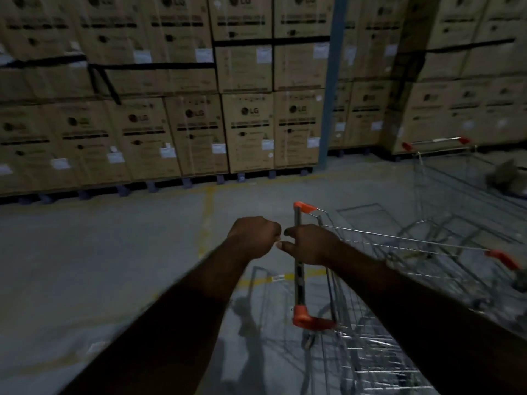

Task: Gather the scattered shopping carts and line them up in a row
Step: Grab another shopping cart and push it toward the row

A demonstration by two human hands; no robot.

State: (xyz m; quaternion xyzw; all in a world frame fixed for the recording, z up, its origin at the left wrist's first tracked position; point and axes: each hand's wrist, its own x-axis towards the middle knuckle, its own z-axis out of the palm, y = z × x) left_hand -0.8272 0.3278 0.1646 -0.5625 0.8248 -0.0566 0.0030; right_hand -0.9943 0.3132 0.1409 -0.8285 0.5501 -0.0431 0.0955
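Observation:
A wire shopping cart [379, 280] with orange handle ends stands at the lower right, its handle bar [298, 277] pointing away from me. My right hand [309, 245] is wrapped around that bar near its far end. Just left of it my left hand [253, 238] is curled into a fist with nothing visible in it, almost touching the right hand. A second cart [456, 195] with a red-tipped handle [435, 141] stands farther back on the right. Another orange handle end [503, 259] shows at the right, beyond the near cart's basket.
A tall wall of stacked cardboard boxes [171, 109] on pallets runs across the back. A blue steel column [330, 81] rises between stacks. The grey concrete floor [99, 252] with faded yellow lines [208, 212] spreads left of me.

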